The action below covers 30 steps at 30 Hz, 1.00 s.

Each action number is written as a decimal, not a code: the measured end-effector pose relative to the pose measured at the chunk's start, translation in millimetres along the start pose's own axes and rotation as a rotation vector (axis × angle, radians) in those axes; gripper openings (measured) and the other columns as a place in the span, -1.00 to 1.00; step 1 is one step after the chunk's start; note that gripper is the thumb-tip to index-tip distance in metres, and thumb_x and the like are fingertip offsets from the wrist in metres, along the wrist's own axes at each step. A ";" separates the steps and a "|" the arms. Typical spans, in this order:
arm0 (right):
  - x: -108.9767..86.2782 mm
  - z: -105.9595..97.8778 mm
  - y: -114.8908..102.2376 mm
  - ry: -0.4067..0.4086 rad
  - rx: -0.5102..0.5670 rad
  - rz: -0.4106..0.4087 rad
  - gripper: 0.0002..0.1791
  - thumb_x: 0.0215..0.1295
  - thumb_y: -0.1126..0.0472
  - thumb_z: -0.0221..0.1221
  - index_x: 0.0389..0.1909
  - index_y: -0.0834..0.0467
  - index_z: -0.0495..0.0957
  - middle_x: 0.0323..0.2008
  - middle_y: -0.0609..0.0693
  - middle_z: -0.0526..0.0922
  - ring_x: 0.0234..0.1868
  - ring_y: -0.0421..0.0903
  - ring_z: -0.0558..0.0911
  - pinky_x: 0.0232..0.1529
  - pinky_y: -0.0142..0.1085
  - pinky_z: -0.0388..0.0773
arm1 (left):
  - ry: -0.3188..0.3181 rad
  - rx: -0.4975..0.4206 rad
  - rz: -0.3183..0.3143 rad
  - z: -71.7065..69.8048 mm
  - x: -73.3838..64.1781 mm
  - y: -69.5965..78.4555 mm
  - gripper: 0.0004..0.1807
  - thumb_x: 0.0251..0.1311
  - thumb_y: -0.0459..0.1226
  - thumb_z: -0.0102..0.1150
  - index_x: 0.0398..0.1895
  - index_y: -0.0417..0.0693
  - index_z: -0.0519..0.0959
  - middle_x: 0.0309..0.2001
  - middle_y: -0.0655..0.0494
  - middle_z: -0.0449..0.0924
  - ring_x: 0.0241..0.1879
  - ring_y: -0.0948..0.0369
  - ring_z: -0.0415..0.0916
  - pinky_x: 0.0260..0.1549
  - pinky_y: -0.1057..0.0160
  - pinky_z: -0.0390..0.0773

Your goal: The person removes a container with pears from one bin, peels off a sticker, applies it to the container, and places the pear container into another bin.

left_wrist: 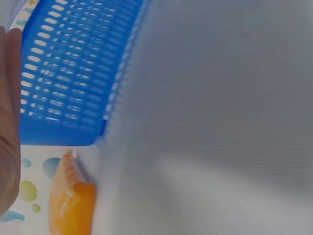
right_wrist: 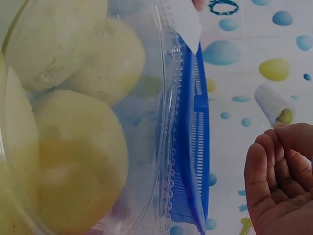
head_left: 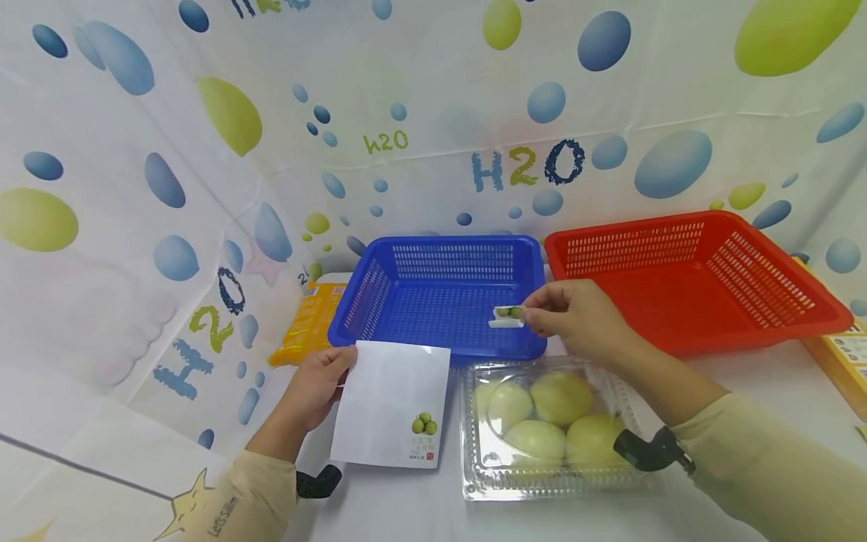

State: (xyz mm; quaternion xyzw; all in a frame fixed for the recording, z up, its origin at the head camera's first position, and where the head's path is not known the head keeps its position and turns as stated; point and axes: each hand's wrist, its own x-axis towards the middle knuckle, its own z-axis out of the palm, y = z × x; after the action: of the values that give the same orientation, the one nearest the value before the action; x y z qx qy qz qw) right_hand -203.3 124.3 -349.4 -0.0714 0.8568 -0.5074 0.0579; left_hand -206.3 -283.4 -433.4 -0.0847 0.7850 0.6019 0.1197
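Note:
My left hand [head_left: 314, 388] holds a white sheet [head_left: 393, 406] by its upper left edge, thumb on the front. One printed label with green fruit sits near the sheet's lower right. In the left wrist view the same sheet [left_wrist: 220, 107] fills most of the picture, blurred. Over the blue basket, my right hand [head_left: 582, 320] pinches a small curled sticker [head_left: 504, 318] bearing green fruit, between thumb and forefinger. The right wrist view shows this sticker [right_wrist: 272, 104] rolled at one end. Below the right hand stands a clear plastic clamshell box [head_left: 477, 482], closed over several large yellow-green fruits [head_left: 562, 397].
Behind the sheet and box is a blue perforated basket [head_left: 440, 342], with a red basket [head_left: 677, 342] to its right. An orange packet [head_left: 311, 324] lies left of the blue one. At the far right is a yellow-orange box [head_left: 836, 369]. A patterned curtain [head_left: 433, 181] hangs behind.

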 end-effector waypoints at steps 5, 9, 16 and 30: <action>-0.9 -0.6 2.6 0.003 -0.003 0.019 -0.80 0.37 0.11 0.34 -0.11 0.14 0.68 -0.24 0.08 0.71 -0.21 0.06 0.67 -0.16 -0.20 0.69 | -0.021 0.016 -0.006 9.4 -0.8 -13.9 -0.55 0.53 0.00 0.04 -0.15 -0.21 0.71 -0.19 -0.11 0.63 -0.24 0.01 0.62 -0.22 0.13 0.70; -2.2 -1.5 2.1 0.005 -0.005 0.024 -0.78 0.37 0.08 0.34 -0.10 0.13 0.67 -0.22 0.08 0.71 -0.20 0.06 0.68 -0.15 -0.20 0.70 | -0.007 0.079 -0.002 15.2 -2.9 -18.7 -0.60 0.55 -0.09 0.04 -0.34 -0.21 0.63 -0.28 -0.10 0.57 -0.26 0.02 0.58 -0.25 0.14 0.70; -5.4 -3.5 2.6 0.009 -0.011 0.029 -0.77 0.36 0.07 0.35 -0.10 0.12 0.68 -0.22 0.07 0.70 -0.20 0.07 0.66 -0.19 -0.20 0.69 | 0.095 0.395 0.034 19.0 -4.6 -17.9 -0.69 0.51 -0.11 0.09 -0.23 -0.14 0.69 -0.40 -0.01 0.54 -0.35 0.08 0.50 -0.37 0.22 0.66; -6.9 -6.1 3.1 0.012 -0.007 0.031 -0.76 0.38 0.07 0.34 -0.08 0.13 0.67 -0.22 0.08 0.70 -0.19 0.07 0.67 -0.18 -0.19 0.69 | 0.107 0.538 0.005 24.5 8.0 -11.8 -0.71 0.27 -0.14 0.41 -0.12 -0.18 0.72 -0.34 0.05 0.66 -0.40 0.12 0.60 -0.42 0.23 0.71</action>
State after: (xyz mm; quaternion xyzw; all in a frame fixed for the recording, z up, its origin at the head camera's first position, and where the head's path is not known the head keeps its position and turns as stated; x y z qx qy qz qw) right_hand -197.8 132.2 -349.0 -0.0552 0.8598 -0.5041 0.0602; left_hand -208.6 -262.7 -452.7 -0.0795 0.9220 0.3668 0.0948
